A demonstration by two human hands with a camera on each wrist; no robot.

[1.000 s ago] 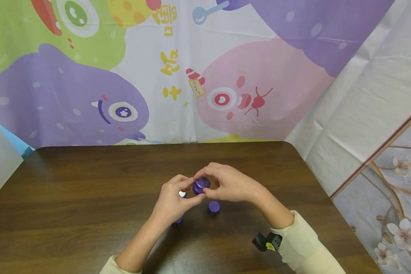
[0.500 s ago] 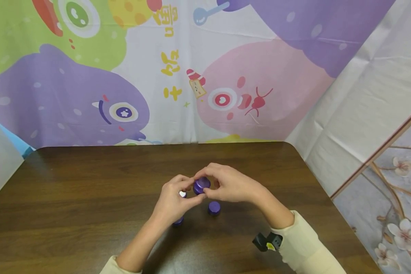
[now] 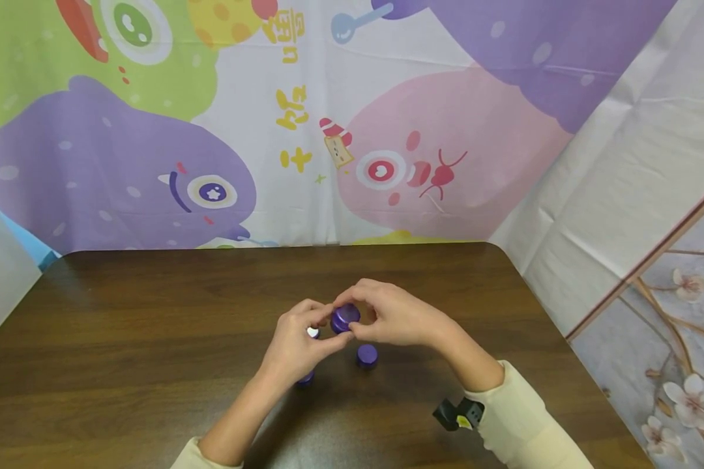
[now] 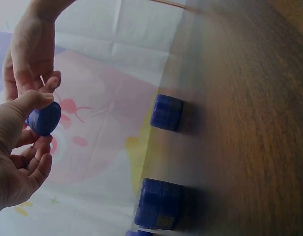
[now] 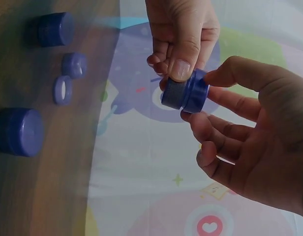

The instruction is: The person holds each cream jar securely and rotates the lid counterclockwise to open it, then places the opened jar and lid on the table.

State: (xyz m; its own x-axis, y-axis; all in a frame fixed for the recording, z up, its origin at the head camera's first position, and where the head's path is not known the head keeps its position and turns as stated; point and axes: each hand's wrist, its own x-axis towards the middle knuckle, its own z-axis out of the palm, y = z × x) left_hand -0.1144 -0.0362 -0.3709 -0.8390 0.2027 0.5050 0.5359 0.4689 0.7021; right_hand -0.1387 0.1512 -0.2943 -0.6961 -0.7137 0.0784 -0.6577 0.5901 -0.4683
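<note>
Above the table, my left hand (image 3: 296, 339) and right hand (image 3: 396, 316) meet on a small purple-blue jar (image 3: 345, 317). In the right wrist view, my left thumb and fingers pinch the jar's darker labelled body (image 5: 175, 94). My right thumb and fingertips grip its shiny lid (image 5: 197, 91), with a thin groove between lid and body. Whether the lid is loose I cannot tell. On the table, one closed jar (image 3: 367, 355) stands right of my left hand; another jar (image 3: 306, 378) is partly hidden beneath that hand.
A ring-like cap with a white inside (image 5: 63, 90) and a smaller blue jar (image 5: 74, 65) sit between two larger jars in the right wrist view. The brown wooden table (image 3: 152, 339) reaches back to a cartoon-printed cloth (image 3: 446, 130). A dark camera (image 3: 457, 414) hangs at my right wrist.
Hardly anything differs: both hands stay on the jar in the same place, with only a very slight shift of the fingers and jar.
</note>
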